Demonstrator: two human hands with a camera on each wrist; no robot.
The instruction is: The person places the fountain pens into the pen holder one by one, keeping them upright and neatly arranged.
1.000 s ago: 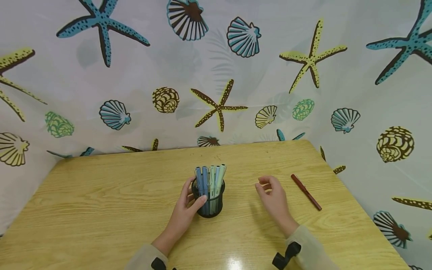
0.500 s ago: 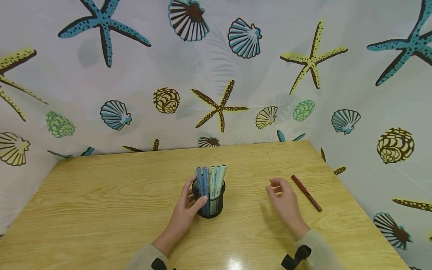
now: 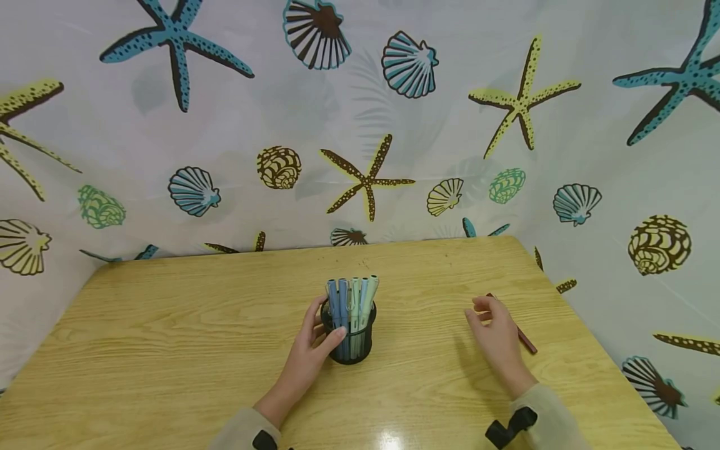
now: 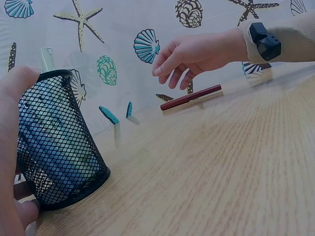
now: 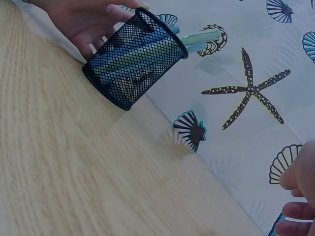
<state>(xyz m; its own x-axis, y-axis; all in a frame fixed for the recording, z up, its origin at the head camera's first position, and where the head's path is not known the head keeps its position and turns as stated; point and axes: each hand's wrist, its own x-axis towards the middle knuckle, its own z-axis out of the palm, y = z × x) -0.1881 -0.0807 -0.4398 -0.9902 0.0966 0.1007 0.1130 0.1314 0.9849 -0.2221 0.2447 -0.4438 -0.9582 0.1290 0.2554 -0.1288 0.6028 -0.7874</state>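
Sea-themed cloth (image 3: 360, 112), printed with starfish and shells, hangs behind and beside a pale wooden table (image 3: 169, 337). Near the table's middle stands a black mesh pen cup (image 3: 350, 337), upright, holding a cluster of capped pens (image 3: 351, 299) in blue and pale green shades (their tops rise above the rim). The left hand (image 3: 306, 353) wraps the cup from its left side, thumb pressed on the near wall and fingers curled round the far side, so the cup is gripped.

To the right, well apart from the cup, a dark red pen (image 3: 525, 340) lies flat on the wood, angled away toward the far right edge. The right hand (image 3: 495, 334) hovers over it with fingers loosely bent and parted, holding nothing; in the left wrist view the fingertips (image 4: 165, 73) hang just above the pen's (image 4: 189, 98) far end without touching it.
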